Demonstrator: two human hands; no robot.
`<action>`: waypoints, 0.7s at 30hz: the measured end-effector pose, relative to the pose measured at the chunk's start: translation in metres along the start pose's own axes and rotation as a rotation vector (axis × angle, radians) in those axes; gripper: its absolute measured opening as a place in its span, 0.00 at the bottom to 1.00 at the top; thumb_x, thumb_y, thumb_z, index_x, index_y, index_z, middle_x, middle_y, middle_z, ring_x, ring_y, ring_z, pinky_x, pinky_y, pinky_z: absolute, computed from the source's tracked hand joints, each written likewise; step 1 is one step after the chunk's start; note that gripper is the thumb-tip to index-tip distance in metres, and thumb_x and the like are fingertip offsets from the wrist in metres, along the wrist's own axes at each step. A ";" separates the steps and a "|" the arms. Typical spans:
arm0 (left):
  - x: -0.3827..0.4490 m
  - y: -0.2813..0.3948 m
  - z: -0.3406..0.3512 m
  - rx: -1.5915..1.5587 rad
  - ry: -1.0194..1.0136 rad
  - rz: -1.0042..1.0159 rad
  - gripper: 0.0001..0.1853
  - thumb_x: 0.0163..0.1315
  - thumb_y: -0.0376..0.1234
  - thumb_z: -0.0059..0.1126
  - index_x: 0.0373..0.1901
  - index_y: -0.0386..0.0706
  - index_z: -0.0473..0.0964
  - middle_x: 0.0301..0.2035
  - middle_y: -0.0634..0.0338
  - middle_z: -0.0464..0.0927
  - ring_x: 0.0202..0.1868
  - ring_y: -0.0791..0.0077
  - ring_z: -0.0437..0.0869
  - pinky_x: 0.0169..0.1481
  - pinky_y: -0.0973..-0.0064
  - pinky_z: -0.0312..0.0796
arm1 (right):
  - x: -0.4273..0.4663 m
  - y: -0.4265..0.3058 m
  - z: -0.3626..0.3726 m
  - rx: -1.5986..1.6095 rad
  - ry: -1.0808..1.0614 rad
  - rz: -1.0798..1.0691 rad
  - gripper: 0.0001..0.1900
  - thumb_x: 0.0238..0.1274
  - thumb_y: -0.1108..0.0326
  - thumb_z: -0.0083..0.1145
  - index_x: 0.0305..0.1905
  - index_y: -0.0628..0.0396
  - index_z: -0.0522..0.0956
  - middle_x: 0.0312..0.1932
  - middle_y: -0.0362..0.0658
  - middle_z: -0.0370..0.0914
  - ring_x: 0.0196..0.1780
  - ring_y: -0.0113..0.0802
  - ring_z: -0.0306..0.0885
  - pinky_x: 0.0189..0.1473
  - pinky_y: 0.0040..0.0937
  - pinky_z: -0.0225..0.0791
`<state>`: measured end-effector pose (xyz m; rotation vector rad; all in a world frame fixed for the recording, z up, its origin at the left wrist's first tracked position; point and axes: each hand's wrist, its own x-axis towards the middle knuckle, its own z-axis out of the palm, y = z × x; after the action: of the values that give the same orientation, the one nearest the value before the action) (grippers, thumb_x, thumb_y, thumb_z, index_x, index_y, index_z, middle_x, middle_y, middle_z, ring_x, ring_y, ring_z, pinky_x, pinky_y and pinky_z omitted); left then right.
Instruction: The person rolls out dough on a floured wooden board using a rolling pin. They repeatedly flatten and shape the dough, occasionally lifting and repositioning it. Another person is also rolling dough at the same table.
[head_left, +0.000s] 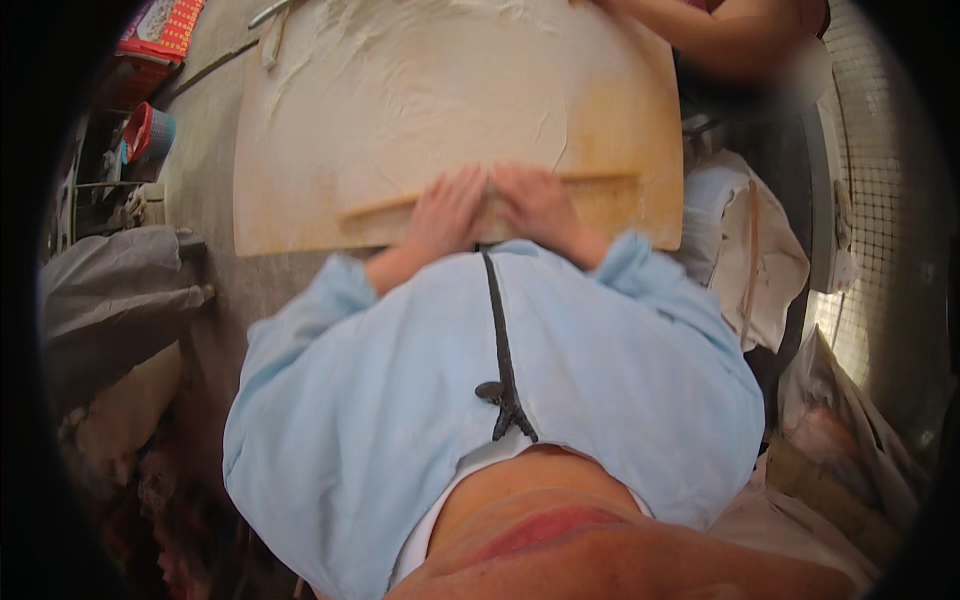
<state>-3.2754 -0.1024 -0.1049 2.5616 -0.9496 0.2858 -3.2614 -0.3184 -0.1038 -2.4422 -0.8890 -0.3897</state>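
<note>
A wooden rolling pin (375, 211) lies crosswise near the front edge of a floured wooden board (622, 120). My left hand (448, 210) rests over its middle, fingers pointing forward. Close beside it on the pin is my right hand (534, 202), slightly blurred. The fingers of both hands lie nearly straight and close together, hiding the pin's centre. Beyond the hands a wide, thin sheet of pale dough (450, 97) covers much of the board. Its surface looks floury and wrinkled toward the far left.
Another person's arm (720, 37) reaches over the board's far right corner. A pale-handled tool (272, 45) lies at the far left. Left of the board are a red and blue plastic basket (150, 133) and grey sheeting (112, 277). A white sack (757, 262) stands at the right.
</note>
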 end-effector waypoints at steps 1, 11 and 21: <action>-0.014 0.007 0.001 -0.047 -0.046 0.022 0.34 0.61 0.51 0.52 0.62 0.37 0.64 0.62 0.48 0.66 0.66 0.58 0.66 0.67 0.49 0.54 | -0.012 -0.018 -0.012 -0.028 -0.045 -0.014 0.27 0.52 0.59 0.64 0.58 0.51 0.73 0.57 0.46 0.74 0.60 0.42 0.72 0.61 0.44 0.61; 0.099 -0.125 -0.022 0.315 -0.070 -0.247 0.29 0.69 0.52 0.39 0.67 0.51 0.61 0.66 0.62 0.64 0.70 0.66 0.59 0.71 0.48 0.48 | 0.112 0.082 -0.007 -0.207 0.080 0.084 0.24 0.63 0.51 0.52 0.57 0.54 0.73 0.60 0.48 0.72 0.63 0.42 0.69 0.62 0.48 0.58; 0.164 -0.185 -0.018 0.438 0.020 -0.524 0.32 0.68 0.56 0.36 0.68 0.49 0.60 0.69 0.61 0.57 0.72 0.64 0.54 0.71 0.43 0.42 | 0.189 0.156 0.020 -0.403 0.142 0.087 0.22 0.65 0.51 0.50 0.59 0.50 0.73 0.59 0.46 0.73 0.66 0.41 0.66 0.63 0.46 0.57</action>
<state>-3.0315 -0.0618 -0.0895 3.0746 -0.1889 0.3961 -3.0157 -0.3123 -0.0969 -2.7597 -0.6923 -0.7633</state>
